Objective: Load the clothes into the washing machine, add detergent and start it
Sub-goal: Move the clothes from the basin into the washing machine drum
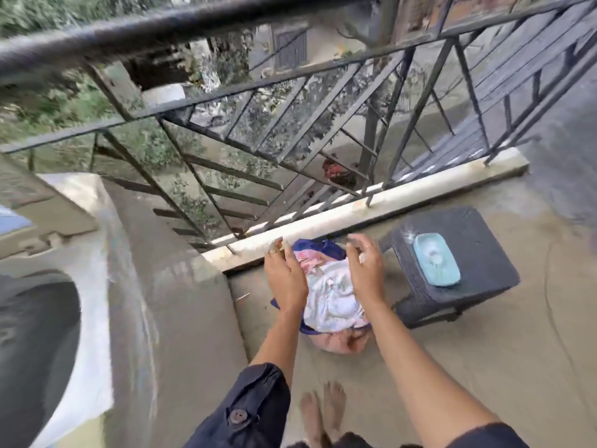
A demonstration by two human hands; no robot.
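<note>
A heap of clothes (332, 299), white, pink and light blue, fills a blue bag (319, 247) on the balcony floor by the railing's kerb. My left hand (284, 276) hovers over the heap's left side, fingers apart and empty. My right hand (366, 270) hovers over its right side, also spread with nothing in it. Both hands are just above the cloth; I cannot tell whether they touch it. The top-loading washing machine (97, 286) stands at the left, its dark drum opening (35, 344) showing at the frame edge.
A dark wicker stool (478, 263) stands right of the bag with a light blue soap dish (436, 258) on it. A metal railing (290, 124) on a white kerb (387, 202) closes the balcony. My bare feet (323, 412) stand on the concrete floor.
</note>
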